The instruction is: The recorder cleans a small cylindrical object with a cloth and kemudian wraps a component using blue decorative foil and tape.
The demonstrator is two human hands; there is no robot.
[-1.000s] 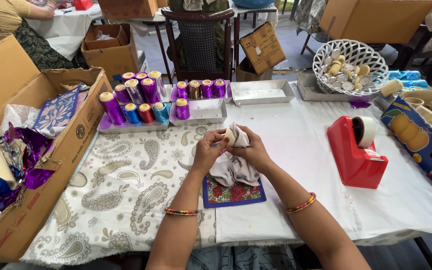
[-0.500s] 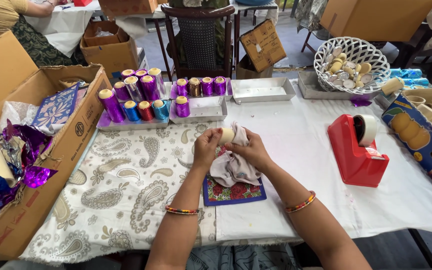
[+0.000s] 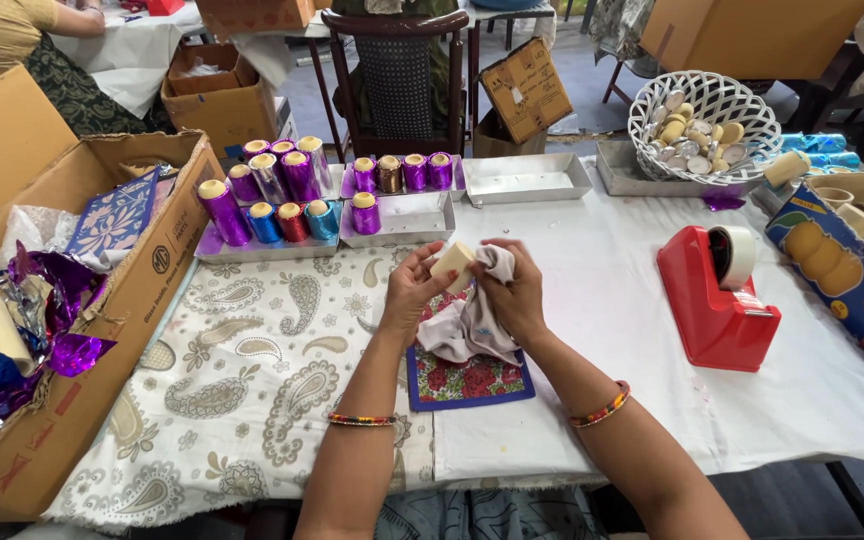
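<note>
Head view: small pale cream candle [image 3: 452,264], cloth-wrapped [image 3: 472,318]; fingers [image 3: 422,272] around it.

Dark wooden chair [image 3: 397,75] behind table [image 3: 592,300]

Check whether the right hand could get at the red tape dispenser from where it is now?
Probably yes: the red tape dispenser stands on the right hand's own side with bare tablecloth between, but that hand is holding a grey cloth.
</note>
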